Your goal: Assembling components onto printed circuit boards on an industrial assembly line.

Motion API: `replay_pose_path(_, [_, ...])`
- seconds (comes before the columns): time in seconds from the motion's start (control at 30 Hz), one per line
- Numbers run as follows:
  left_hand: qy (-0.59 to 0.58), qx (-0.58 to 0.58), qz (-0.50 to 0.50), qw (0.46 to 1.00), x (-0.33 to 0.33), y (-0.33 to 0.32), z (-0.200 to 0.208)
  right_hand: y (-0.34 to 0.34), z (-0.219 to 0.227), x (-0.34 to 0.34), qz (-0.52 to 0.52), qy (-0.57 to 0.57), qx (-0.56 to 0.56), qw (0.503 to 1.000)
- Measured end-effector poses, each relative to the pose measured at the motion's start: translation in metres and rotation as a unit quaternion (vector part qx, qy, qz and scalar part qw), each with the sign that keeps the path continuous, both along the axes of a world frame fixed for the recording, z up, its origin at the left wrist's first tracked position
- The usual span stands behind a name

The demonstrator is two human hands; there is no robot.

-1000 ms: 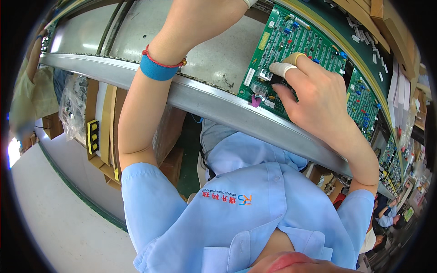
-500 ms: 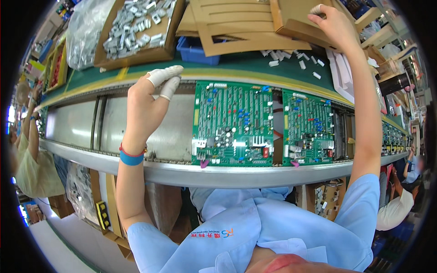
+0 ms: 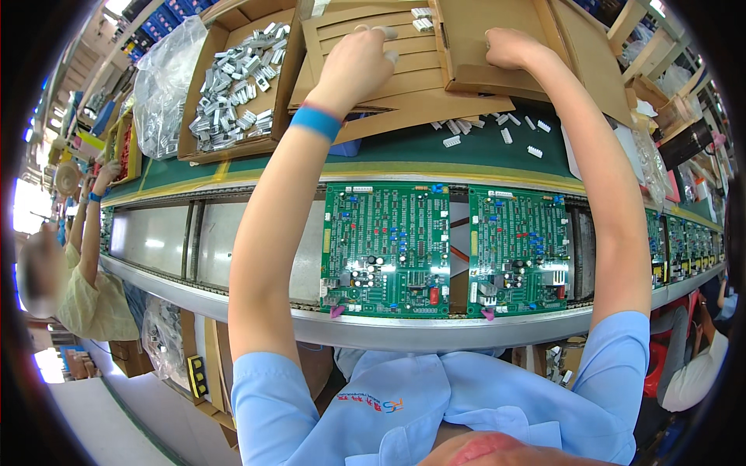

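Observation:
My left hand (image 3: pixel 359 65), with pale finger covers and a blue wristband, reaches over the slotted cardboard sheets (image 3: pixel 404 74). Thumb and forefinger stand apart with nothing visible between them. A small group of white connectors (image 3: pixel 422 19) lies just beyond its fingertips. My right hand (image 3: pixel 511 49) is inside a shallow cardboard box (image 3: pixel 505 76), its fingers curled in; whatever they may hold is hidden. Below my hands, two green circuit boards, a left one (image 3: pixel 386 248) and a right one (image 3: pixel 518 252), lie on the conveyor rails, each with a purple tab at its near edge.
At the left stands a cardboard box (image 3: pixel 190 128) with many grey metal parts (image 3: pixel 241 85), beside a clear plastic bag (image 3: pixel 165 85). Loose white connectors (image 3: pixel 507 136) lie on the green bench top (image 3: pixel 423 159). More boards (image 3: pixel 688 252) line the conveyor at right. A co-worker (image 3: pixel 93 291) is at far left.
My left hand has moved forward from above the conveyor to over the cardboard sheets. My right hand has shifted left within the box, its fingers now more curled. The view has tilted forward.

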State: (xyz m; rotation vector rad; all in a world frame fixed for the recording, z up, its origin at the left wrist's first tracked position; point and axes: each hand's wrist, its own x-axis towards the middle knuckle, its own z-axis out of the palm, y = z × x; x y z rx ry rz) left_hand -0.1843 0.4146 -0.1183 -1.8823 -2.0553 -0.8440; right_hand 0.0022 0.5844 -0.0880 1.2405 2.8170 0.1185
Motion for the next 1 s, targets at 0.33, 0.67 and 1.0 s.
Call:
replay_pose_path(0.33, [0.139, -0.003, -0.015, 0.99, -0.018, 0.107, -0.026, 0.008, 0.015, 0.038, 0.005, 0.292, -0.228, 0.929])
replay_pose_path(0.67, [0.064, -0.044, -0.103, 0.992, 0.004, 0.107, 0.003, -0.052, 0.0, 0.12, 0.088, 0.508, -0.559, 0.65])
replay_pose_path(1.0, [-0.039, -0.065, -0.056, 0.996, -0.036, 0.131, -0.019, -0.153, 0.009, 0.161, -0.06, 0.407, -0.545, 0.731])
